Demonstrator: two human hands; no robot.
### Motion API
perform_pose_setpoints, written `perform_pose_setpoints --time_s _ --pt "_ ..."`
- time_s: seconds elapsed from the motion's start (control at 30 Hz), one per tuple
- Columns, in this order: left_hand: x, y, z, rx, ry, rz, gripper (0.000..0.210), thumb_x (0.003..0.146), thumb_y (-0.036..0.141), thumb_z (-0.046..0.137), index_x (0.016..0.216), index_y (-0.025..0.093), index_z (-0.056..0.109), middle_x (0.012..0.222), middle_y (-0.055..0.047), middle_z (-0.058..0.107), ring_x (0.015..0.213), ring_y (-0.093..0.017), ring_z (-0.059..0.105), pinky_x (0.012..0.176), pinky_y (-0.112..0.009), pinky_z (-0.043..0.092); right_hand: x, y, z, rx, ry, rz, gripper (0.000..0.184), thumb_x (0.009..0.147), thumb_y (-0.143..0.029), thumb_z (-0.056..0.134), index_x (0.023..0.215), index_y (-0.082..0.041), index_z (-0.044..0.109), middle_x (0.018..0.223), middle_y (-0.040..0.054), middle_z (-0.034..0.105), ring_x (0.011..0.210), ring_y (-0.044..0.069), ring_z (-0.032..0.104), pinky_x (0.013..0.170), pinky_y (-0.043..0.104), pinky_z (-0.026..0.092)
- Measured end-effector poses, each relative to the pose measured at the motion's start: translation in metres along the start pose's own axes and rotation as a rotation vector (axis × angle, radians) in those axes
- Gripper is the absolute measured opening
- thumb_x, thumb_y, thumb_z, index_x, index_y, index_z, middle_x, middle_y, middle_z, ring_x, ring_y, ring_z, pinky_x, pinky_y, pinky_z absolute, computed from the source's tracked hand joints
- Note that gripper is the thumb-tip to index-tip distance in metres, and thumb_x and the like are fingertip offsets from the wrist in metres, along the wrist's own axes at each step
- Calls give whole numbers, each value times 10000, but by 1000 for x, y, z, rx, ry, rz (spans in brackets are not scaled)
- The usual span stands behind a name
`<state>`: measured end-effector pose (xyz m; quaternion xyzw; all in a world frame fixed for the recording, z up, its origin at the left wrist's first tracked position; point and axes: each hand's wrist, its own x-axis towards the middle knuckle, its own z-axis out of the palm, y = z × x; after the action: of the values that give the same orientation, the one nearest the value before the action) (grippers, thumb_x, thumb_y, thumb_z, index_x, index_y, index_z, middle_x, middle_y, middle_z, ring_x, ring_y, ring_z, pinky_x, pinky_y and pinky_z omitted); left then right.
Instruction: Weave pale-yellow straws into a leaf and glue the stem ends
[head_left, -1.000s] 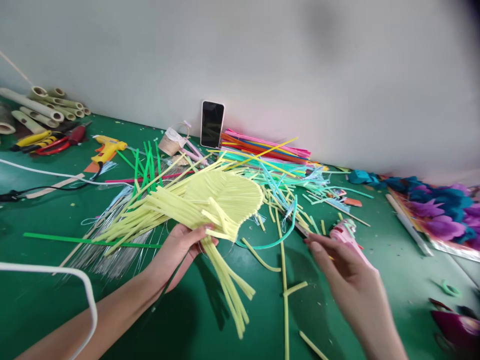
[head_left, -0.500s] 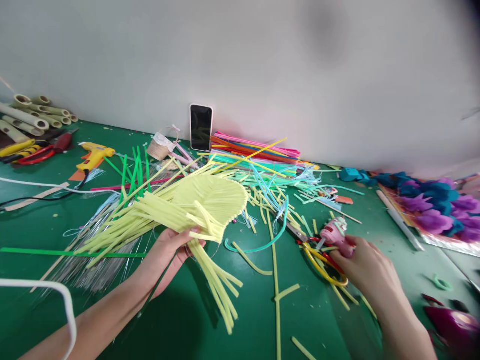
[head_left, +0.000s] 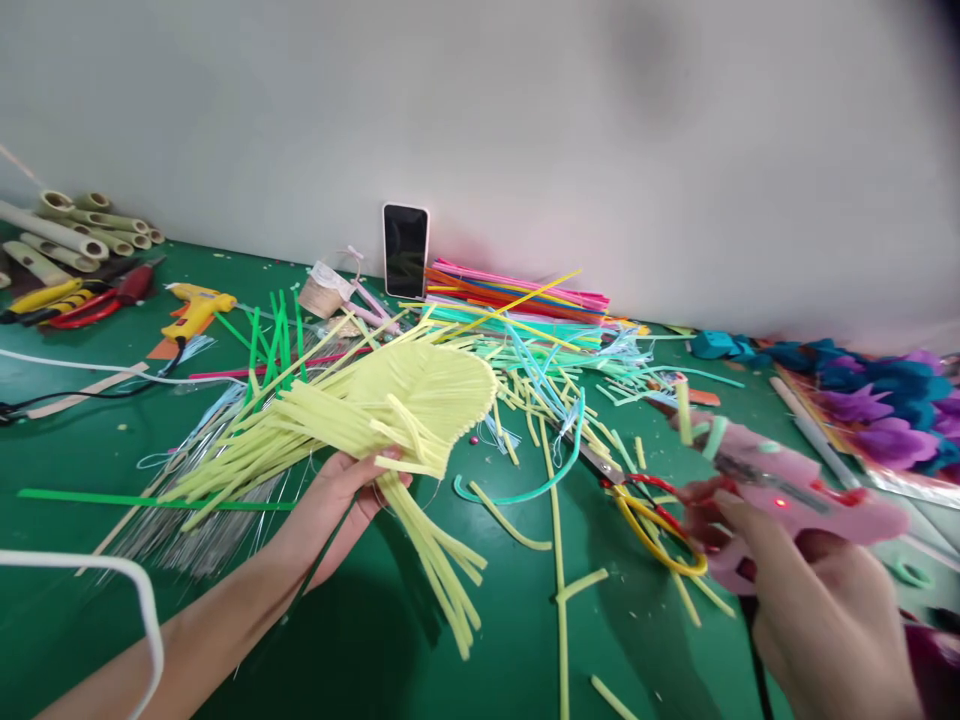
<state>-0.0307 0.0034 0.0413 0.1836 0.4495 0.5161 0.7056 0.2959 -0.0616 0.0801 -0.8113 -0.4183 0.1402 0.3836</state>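
Observation:
My left hand [head_left: 352, 510] is closed on a fan-shaped leaf of pale yellow-green pipe cleaners [head_left: 427, 385], pinched near its lower edge. Loose stems of it hang down below the fingers. On the right, my right hand [head_left: 817, 580] grips a pink hot glue gun [head_left: 780, 490], raised off the table, with a small red light lit on its side. Bits of pipe cleaner seem to cling near its nozzle end. Scissors [head_left: 652, 520] with yellow and red handles lie just left of the glue gun.
Cut pipe cleaners [head_left: 559, 560] lie across the green table. A phone [head_left: 406, 250] leans on the wall beside bundled coloured pipe cleaners [head_left: 517, 290]. A yellow glue gun [head_left: 196, 312], pliers [head_left: 105, 300] and bamboo pieces [head_left: 97, 225] are at left; purple and blue flowers [head_left: 892, 410] at right.
My right hand has lifted the pink glue gun from beside the scissors and moved it right and toward me. My left hand and the leaf stay nearly still.

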Motion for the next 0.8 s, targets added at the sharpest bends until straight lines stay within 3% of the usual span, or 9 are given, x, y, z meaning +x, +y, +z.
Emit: perform_pose_setpoints --time_s 0.03,0.13,0.3,0.43,0.6,0.8 --pt "0 0 0 2 -4 -3 197 652 163 863 809 138 747 725 19 722 575 -81 646 573 -136 559 -7 -5 6 159 -32 69 326 816 -522 621 704 -219 671 695 111 679 599 221 630 516 345 465" --pt "0 2 0 -4 -3 -12 197 652 164 864 804 135 742 717 27 722 558 -70 643 550 -129 551 -23 -17 26 427 -117 157 303 674 -456 800 690 -199 640 574 10 566 508 144 502 433 271 361" --pt "0 3 -1 -49 -3 -13 210 626 132 874 774 145 725 685 48 707 567 -67 646 586 -130 569 -43 -22 49 729 -415 245 390 708 -412 802 574 -191 509 456 -51 404 398 68 323 390 230 163" --pt "0 3 -2 -64 -42 -14 169 675 111 839 805 151 738 739 46 719 585 -67 651 604 -129 566 -62 -25 62 670 -497 308 434 699 -458 796 554 -190 488 442 -51 396 398 61 312 399 224 167" --pt "0 2 -4 -67 -79 -25 97 739 106 796 800 159 744 735 58 706 588 -51 637 608 -113 544 -79 -33 74 489 -460 204 410 668 -454 783 521 -195 501 421 -40 415 416 77 314 402 242 195" --pt "-1 0 -6 -42 -111 -50 43 773 117 769 781 156 753 707 48 699 600 -61 646 628 -119 542 -89 -43 83 449 -425 153 350 660 -398 740 500 -213 490 420 -50 404 417 84 304 399 248 206"
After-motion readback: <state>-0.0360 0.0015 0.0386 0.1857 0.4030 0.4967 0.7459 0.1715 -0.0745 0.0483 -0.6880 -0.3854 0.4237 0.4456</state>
